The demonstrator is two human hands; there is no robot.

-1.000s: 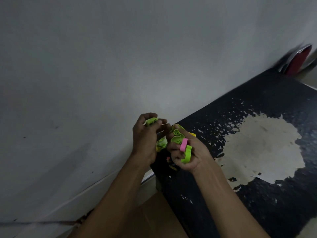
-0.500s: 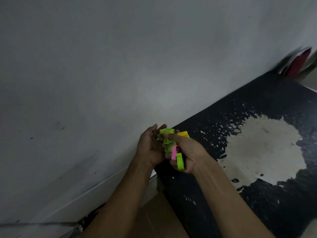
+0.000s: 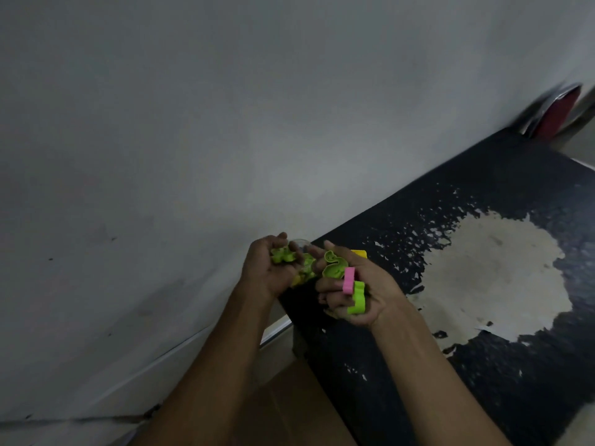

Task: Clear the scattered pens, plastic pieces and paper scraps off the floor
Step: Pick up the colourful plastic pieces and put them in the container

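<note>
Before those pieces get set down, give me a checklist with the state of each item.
1. Left hand grips its green piece: ok.
2. Right hand holds the pink piece and green pieces: ok, though they sit loosely among the fingers.
3. Black table right under the hands: ok.
4. Container ready for the pieces: cannot tell; something clear shows between the hands, too dim to identify.
5. Yellow piece behind the right hand secured: cannot tell.
6. Floor cleared: cannot tell, barely in view.
</note>
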